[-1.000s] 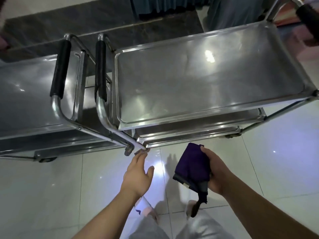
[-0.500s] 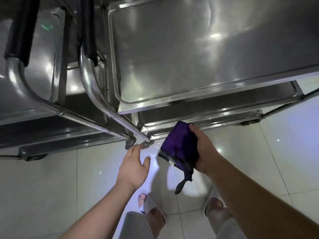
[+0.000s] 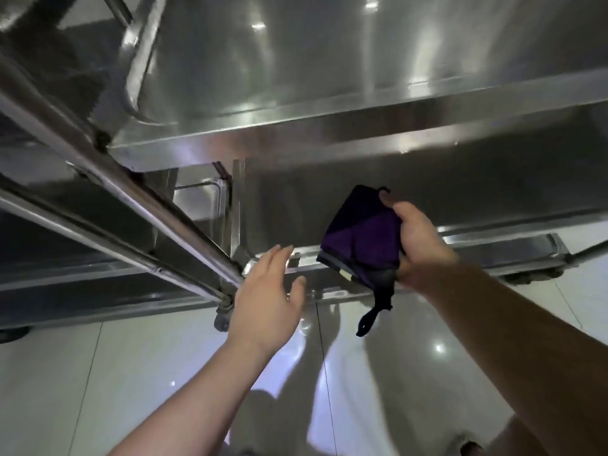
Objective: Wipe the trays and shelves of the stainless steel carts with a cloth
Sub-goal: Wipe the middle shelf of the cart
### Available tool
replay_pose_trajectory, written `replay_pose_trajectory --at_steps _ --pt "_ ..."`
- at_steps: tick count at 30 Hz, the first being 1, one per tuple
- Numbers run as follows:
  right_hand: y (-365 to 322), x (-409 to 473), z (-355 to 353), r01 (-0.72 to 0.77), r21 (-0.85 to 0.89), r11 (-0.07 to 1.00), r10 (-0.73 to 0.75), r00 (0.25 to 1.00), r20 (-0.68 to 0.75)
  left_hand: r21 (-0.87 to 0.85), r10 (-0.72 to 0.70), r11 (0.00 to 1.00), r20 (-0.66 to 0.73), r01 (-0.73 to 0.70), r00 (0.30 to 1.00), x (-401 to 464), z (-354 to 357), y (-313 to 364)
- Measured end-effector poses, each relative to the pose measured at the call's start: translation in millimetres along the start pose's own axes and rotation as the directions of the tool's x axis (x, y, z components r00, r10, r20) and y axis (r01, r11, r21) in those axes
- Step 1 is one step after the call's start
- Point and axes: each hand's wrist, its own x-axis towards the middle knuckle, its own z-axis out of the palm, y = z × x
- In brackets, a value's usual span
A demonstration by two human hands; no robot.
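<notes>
The view dropped low and close to the cart [image 3: 329, 136], so its top tray filled the upper frame and the black handles left sight. The right hand [image 3: 418, 238] carried the folded purple cloth [image 3: 362, 238] up from over the floor to in front of the lower shelf [image 3: 493, 238]. The left hand [image 3: 266, 301] rose with fingers spread toward the frame tube [image 3: 184, 222] near the corner.

no readable text, label, brand or number shows on anything in view.
</notes>
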Motion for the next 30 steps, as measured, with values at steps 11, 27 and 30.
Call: replay_pose_trajectory --at_steps 11,27,30 --pt "-7 100 16 0.348 -0.128 0.929 -0.330 0.934 0.140 0.015 0.162 0.986 -0.308 -0.166 0.937 24 41 -38" --pt "15 126 117 0.458 -0.435 0.775 -0.371 0.887 0.274 -0.177 0.121 0.892 -0.793 -0.416 0.597 -3 -8 -60" --pt "19 141 140 0.472 -0.467 0.748 -0.378 0.881 0.283 -0.230 0.054 0.851 -0.856 -0.473 0.514 11 -21 -64"
